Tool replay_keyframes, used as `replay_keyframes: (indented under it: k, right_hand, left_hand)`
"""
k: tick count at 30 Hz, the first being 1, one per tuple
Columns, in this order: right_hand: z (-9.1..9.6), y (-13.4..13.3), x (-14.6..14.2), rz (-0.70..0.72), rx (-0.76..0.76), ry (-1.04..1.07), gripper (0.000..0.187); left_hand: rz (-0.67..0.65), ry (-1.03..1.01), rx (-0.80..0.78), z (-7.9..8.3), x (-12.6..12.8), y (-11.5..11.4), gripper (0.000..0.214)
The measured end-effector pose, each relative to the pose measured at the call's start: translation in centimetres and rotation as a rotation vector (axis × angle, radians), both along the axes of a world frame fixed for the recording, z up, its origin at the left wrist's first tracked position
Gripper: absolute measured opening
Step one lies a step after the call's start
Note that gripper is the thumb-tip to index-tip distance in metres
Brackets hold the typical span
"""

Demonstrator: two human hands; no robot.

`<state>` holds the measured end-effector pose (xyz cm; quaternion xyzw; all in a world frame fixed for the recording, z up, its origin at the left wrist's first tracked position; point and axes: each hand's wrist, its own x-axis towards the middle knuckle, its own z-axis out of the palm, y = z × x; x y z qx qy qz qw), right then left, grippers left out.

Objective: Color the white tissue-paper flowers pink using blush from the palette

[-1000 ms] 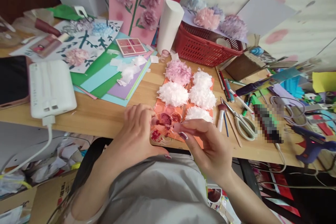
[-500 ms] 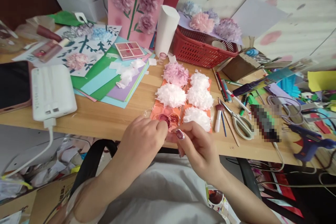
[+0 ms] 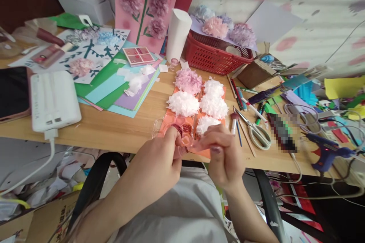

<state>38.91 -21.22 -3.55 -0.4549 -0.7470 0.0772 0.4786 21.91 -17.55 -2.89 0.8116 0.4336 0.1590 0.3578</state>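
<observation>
Both of my hands meet just in front of the table edge, closed around a small pink tube (image 3: 184,149). My left hand (image 3: 159,161) pinches one end of it and my right hand (image 3: 224,153) pinches the other, fingers curled. Just beyond my fingers a clear palette (image 3: 182,128) with red pigment in its wells lies on an orange sheet (image 3: 203,152). Several white tissue flowers (image 3: 183,103) and one pink flower (image 3: 188,80) rest on that sheet.
Scissors (image 3: 256,133), a small brush (image 3: 234,122) and pens lie right of the sheet. A red basket (image 3: 216,55), white paper roll (image 3: 177,34), coloured paper stack (image 3: 114,87), power bank (image 3: 53,98), phone (image 3: 13,91) and blue glue gun (image 3: 327,152) crowd the table.
My hands have drawn together and come slightly toward me, off the palette. The tube and the thin applicator, held apart a second ago, are now joined between my fingers.
</observation>
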Motion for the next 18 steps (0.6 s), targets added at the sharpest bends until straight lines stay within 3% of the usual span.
replay_keyframes:
  k: [12,18]
  right_hand:
    - [-1.0,-0.3,-0.2,0.005,-0.138,0.1,0.022]
    - [-1.0,-0.6,-0.1,0.004,-0.201,0.143,0.02]
  left_hand:
    - [0.033,0.053,-0.177,0.5,0.2,0.3,0.019]
    - [0.013,0.047,-0.167,0.4,0.2,0.3,0.02]
